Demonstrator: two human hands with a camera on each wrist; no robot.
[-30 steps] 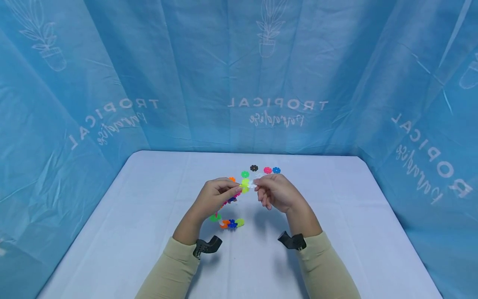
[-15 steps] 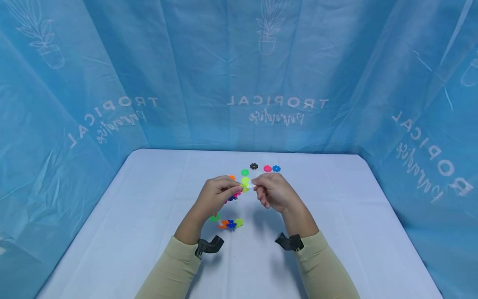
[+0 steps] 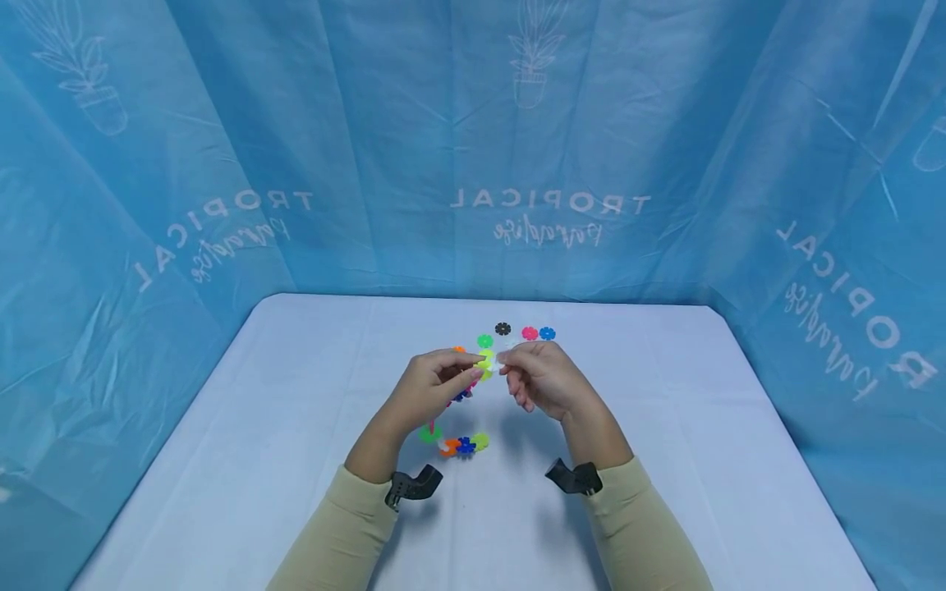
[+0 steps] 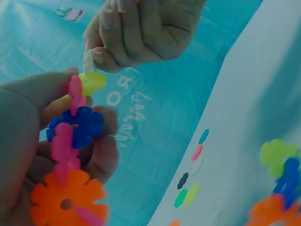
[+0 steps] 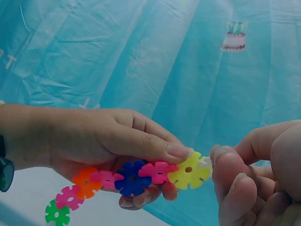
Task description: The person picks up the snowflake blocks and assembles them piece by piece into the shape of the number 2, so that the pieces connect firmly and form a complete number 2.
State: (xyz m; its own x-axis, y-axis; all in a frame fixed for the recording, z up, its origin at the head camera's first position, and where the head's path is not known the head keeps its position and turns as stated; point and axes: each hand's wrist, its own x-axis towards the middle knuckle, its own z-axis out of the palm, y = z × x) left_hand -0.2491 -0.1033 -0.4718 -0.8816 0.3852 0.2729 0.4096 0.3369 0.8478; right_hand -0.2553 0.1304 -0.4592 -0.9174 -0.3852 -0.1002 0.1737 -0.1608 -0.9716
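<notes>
My left hand point(image 3: 429, 390) holds a chain of interlocking snowflake discs above the table, pinching near its yellow disc point(image 5: 189, 170). Pink discs, a blue disc point(image 5: 133, 178), an orange disc point(image 4: 68, 200) and a green disc point(image 5: 57, 213) follow along the chain. Its lower end hangs with another blue disc point(image 3: 465, 446) and a yellow-green one point(image 3: 481, 442). My right hand point(image 3: 547, 377) pinches a white snowflake disc point(image 4: 89, 62) edge-on against the yellow disc. Fingertips mostly cover the white disc in the right wrist view.
Loose discs lie on the white-covered table point(image 3: 628, 369) beyond my hands: black point(image 3: 502, 328), pink point(image 3: 530, 333), blue point(image 3: 547, 333) and green point(image 3: 484, 341), with white, yellow and orange ones partly covered. A blue printed curtain point(image 3: 414, 148) surrounds the table's back and sides.
My right hand has edged slightly left, bringing the white disc closer against the yellow one. The chain's hanging end has swung a little to the right. My left hand stays nearly in place.
</notes>
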